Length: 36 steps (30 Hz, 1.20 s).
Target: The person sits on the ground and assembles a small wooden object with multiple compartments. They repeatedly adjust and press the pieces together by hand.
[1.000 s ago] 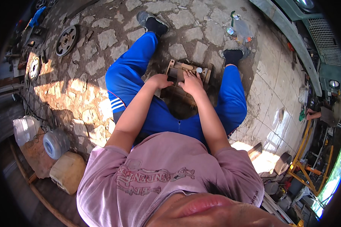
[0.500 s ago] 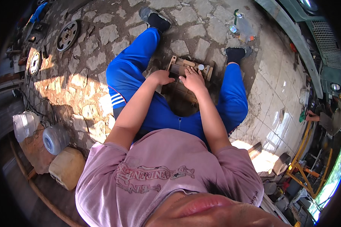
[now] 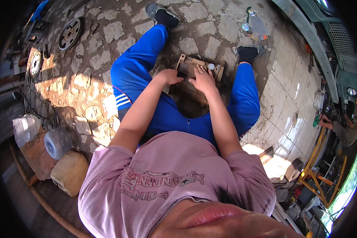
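I sit on a stone-paved floor with my legs in blue trousers spread apart. Between them lies a tan, boxy metal part (image 3: 193, 63) with ribs and openings, and a small white cap (image 3: 211, 66) sits on its right side. My left hand (image 3: 169, 76) is curled around the part's left edge. My right hand (image 3: 204, 78) lies flat on top of the part with its fingers spread. The near side of the part is hidden under my hands.
Two wheel rims (image 3: 69, 33) lie at the far left. A clear jug (image 3: 24, 129), a blue water bottle (image 3: 56, 142) and a tan jerrycan (image 3: 69, 172) stand at my left. A plastic bottle (image 3: 254, 24) lies by my right foot. A green vehicle (image 3: 337, 39), another person (image 3: 342, 129) and a yellow frame (image 3: 317, 166) are on the right.
Both hands stay on the tan part with only small shifts. The view has tilted slightly.
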### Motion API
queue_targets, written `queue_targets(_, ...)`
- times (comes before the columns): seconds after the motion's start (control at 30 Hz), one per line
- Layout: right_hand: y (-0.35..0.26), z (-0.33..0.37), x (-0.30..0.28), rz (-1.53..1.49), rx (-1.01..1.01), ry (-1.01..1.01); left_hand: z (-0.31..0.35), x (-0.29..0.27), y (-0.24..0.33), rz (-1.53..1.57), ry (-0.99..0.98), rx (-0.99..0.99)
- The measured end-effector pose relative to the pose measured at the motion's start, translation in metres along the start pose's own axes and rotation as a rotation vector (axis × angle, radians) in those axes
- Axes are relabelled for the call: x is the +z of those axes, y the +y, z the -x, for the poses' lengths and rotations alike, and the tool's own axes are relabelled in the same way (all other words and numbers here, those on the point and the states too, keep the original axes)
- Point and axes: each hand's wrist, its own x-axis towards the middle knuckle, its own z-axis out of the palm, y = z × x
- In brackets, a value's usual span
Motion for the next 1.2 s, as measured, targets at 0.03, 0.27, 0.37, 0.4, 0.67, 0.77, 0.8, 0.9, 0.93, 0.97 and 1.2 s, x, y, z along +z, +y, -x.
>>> queue_targets(0.03,-0.001,0.001,-0.003,-0.05,0.012,0.003,0.001,0.0,0.001,-0.006,-0.009,-0.001)
queue_targets(0.27,-0.005,0.016,-0.014,-0.103,0.024,-0.03,0.0,0.0,0.0,-0.012,-0.031,-0.016)
queue_targets(0.37,-0.005,0.015,-0.002,-0.074,-0.002,0.057,0.0,0.0,0.002,-0.017,-0.029,-0.008)
queue_targets(0.4,-0.004,0.013,0.003,-0.06,-0.022,0.104,0.002,-0.001,0.004,-0.016,-0.027,-0.007)
queue_targets(0.67,0.004,-0.008,0.023,-0.154,-0.172,0.5,0.004,0.002,0.007,0.018,-0.02,-0.046)
queue_targets(0.77,-0.002,-0.002,0.018,-0.102,-0.169,0.518,0.001,0.006,0.009,0.033,-0.006,-0.078)
queue_targets(0.8,-0.002,-0.002,0.014,-0.087,-0.158,0.489,0.001,0.006,0.01,0.036,-0.012,-0.086)
queue_targets(0.9,-0.004,0.0,0.007,-0.129,-0.167,0.516,0.006,0.001,0.013,0.046,-0.021,-0.066)
queue_targets(0.93,-0.006,-0.001,0.004,-0.159,-0.182,0.542,0.008,0.0,0.013,0.048,-0.023,-0.068)
queue_targets(0.97,-0.007,-0.004,0.0,-0.177,-0.18,0.588,0.009,-0.001,0.014,0.051,-0.025,-0.071)
queue_targets(1.2,-0.034,-0.057,-0.033,-0.219,-0.195,0.626,0.023,-0.011,0.021,0.066,-0.037,-0.052)
